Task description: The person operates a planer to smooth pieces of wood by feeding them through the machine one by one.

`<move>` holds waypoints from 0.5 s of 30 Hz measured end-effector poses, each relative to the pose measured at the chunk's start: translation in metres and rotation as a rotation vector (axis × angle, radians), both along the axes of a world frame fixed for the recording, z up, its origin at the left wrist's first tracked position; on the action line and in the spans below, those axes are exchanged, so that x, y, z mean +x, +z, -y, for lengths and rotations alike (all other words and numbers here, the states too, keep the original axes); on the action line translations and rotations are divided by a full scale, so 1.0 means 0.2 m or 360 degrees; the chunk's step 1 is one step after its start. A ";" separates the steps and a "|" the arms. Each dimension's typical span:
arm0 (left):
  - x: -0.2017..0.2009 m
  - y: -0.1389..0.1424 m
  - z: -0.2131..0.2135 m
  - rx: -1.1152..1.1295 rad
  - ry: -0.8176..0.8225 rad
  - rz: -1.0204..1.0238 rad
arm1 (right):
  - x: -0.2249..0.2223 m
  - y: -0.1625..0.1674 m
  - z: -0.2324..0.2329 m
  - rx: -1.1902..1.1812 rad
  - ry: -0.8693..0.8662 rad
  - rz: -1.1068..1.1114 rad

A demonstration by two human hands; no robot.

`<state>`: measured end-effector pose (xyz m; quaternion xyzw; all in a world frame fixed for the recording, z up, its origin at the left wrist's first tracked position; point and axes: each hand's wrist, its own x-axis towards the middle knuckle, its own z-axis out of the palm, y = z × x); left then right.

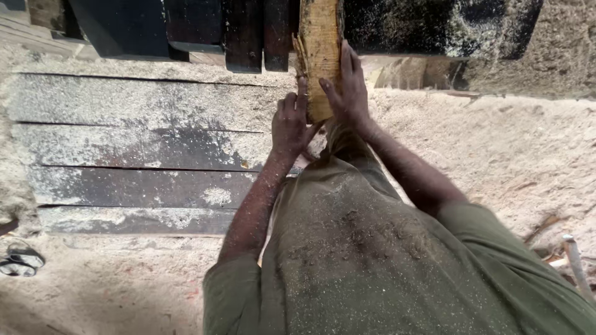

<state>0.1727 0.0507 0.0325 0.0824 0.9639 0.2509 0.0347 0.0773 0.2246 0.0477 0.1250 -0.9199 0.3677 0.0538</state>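
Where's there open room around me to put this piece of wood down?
Both hands, left hand and right hand, grip the wood slab. Free patches: the dusty planks to the left, and the sawdust ground to the right. Crowded: the dark timbers ahead, and the low right corner by the pipe.

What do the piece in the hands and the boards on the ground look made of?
The piece looks like rough-sawn wood: pale yellow, fibrous, splintered at its left edge. Both the left hand and right hand grip it. The boards seem dark, weathered timber planks, dusted with what is likely sawdust.
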 end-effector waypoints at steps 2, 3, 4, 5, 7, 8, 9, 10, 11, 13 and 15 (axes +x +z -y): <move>-0.03 -0.06 0.03 -0.0020 -0.0128 -0.0104 | 0.06 -0.08 0.01 -0.0023 -0.0137 0.0115; -0.07 -0.09 0.04 -0.0007 -0.0143 -0.0150 | 0.06 -0.11 0.01 -0.0006 -0.0216 0.0202; -0.11 -0.11 0.04 0.0001 -0.0159 -0.0205 | 0.03 -0.14 0.02 0.0006 -0.0294 0.0281; -0.15 -0.13 0.04 0.0012 -0.0186 -0.0263 | -0.01 -0.16 0.02 0.0012 -0.0280 0.0232; -0.23 -0.12 0.04 0.0047 -0.0168 -0.0154 | -0.11 -0.17 0.01 0.0042 -0.0247 0.0165; -0.26 -0.11 0.04 0.0056 -0.0155 -0.0109 | -0.15 -0.17 0.01 0.0092 -0.0204 0.0013; -0.30 -0.09 0.05 0.0082 -0.0156 -0.0041 | -0.19 -0.16 0.01 0.0142 -0.0168 -0.0160; -0.34 -0.07 0.05 0.0109 -0.0158 0.0024 | -0.23 -0.14 0.01 0.0193 -0.0128 -0.0334; -0.38 -0.05 0.05 0.0134 -0.0154 0.0103 | -0.27 -0.13 0.01 0.0179 -0.0154 -0.0299; -0.47 -0.01 0.05 0.0198 -0.0178 -0.0037 | -0.36 -0.09 0.02 0.0151 -0.0190 -0.0189; -0.59 0.01 0.04 0.0184 -0.0166 -0.0098 | -0.46 -0.06 0.03 0.0124 -0.0178 -0.0183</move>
